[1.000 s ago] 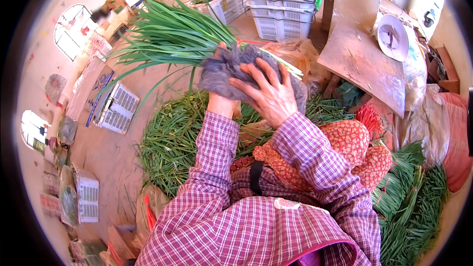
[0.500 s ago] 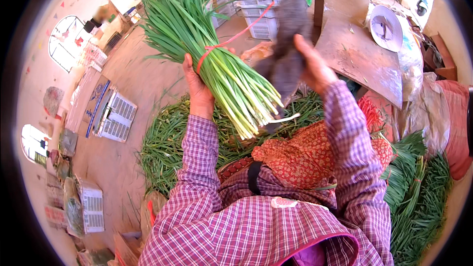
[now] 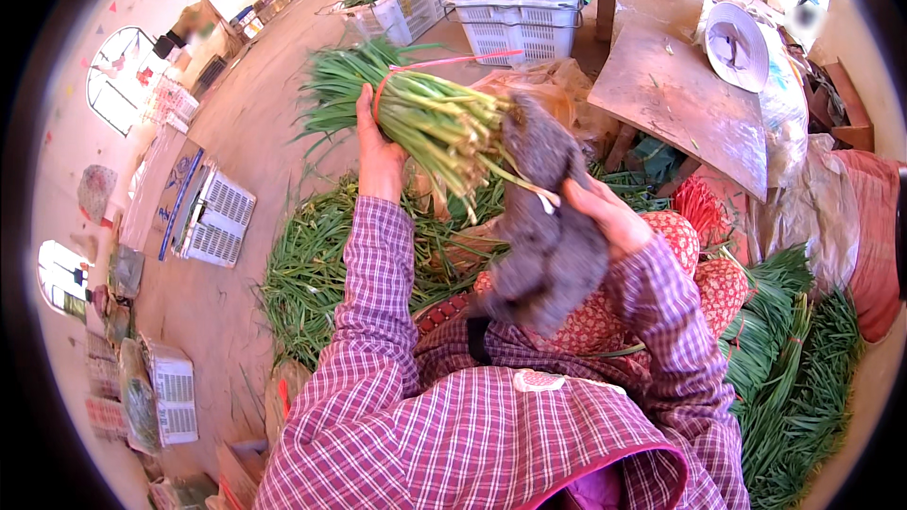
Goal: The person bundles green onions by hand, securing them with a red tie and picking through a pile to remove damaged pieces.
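My left hand (image 3: 380,156) grips a bundle of green garlic chives (image 3: 439,113) near its tied middle. A red tie (image 3: 381,94) goes round the bundle, with a loose pink end trailing right. The leaves point up and left, and the pale cut ends face right toward me. In my right hand (image 3: 609,212) is a dark grey cloth (image 3: 548,236), bunched and hanging down, blurred by motion. The cloth's upper part meets the pale stem ends. One pale stem sticks out toward my right fingers.
Loose chives (image 3: 312,264) lie heaped before my lap. Tied bundles (image 3: 784,368) are piled at my right. Beyond are stacked white crates (image 3: 515,24), a sloping board (image 3: 685,104), a pale hat (image 3: 737,47) and red ties (image 3: 699,208). Another crate (image 3: 217,217) stands on the left floor.
The bundle has tipped over, its leaf end lower and its stem ends swung up and right. The cloth has come down and left, against the stem ends.
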Available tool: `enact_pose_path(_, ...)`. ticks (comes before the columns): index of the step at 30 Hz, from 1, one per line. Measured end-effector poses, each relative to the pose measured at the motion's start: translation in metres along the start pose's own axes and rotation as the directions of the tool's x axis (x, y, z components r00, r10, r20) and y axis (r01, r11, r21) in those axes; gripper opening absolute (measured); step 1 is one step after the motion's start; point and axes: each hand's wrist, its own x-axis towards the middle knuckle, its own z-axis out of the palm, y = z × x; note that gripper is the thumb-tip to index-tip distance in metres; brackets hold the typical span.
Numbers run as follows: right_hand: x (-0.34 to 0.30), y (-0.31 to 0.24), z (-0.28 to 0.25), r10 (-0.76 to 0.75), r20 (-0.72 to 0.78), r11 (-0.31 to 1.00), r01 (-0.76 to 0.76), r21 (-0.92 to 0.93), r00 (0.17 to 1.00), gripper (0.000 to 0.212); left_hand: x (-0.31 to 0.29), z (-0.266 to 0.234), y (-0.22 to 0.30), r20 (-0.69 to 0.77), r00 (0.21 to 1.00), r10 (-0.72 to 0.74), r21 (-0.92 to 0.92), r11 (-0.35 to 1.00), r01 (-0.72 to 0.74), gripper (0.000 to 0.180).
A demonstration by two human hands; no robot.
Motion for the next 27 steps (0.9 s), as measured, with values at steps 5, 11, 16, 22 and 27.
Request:
enact_pose_path(5, -0.014, -0.039, 0.049, -0.329, 0.006, 0.839, 0.295, -0.458, 0.944, 0.054, 0.004, -0.022, 0.003, -0.036, 0.998, -0.047, -0.076, 0.996, 0.044, 0.061)
enact_pose_path(11, 0.038, -0.008, 0.071, -0.425, 0.448, -0.416, 0.27, -0.868, 0.787, 0.045, -0.009, 0.004, -0.021, 0.107, 0.994, -0.019, -0.108, 0.994, 0.031, 0.06)
enact_pose_path(16, -0.007, 0.003, 0.037, 0.036, 0.055, -0.356, 0.064, -0.932, 0.998, 0.031, -0.014, -0.01, -0.007, 0.141, 0.958, 0.249, 0.098, 0.96, -0.263, 0.049)
enact_pose_path(22, -0.092, -0.042, 0.066, 0.045, -0.02, -0.178, -0.012, -0.984, 0.999, 0.044, -0.038, 0.009, 0.011, 0.246, 0.944, 0.22, 0.246, 0.928, -0.28, 0.051)
enact_pose_path(27, -0.137, -0.008, 0.037, 0.169, -0.084, -0.419, -0.006, -0.908, 0.982, 0.061, -0.05, 0.028, -0.008, 0.365, 0.927, 0.085, 0.264, 0.946, -0.19, 0.056)
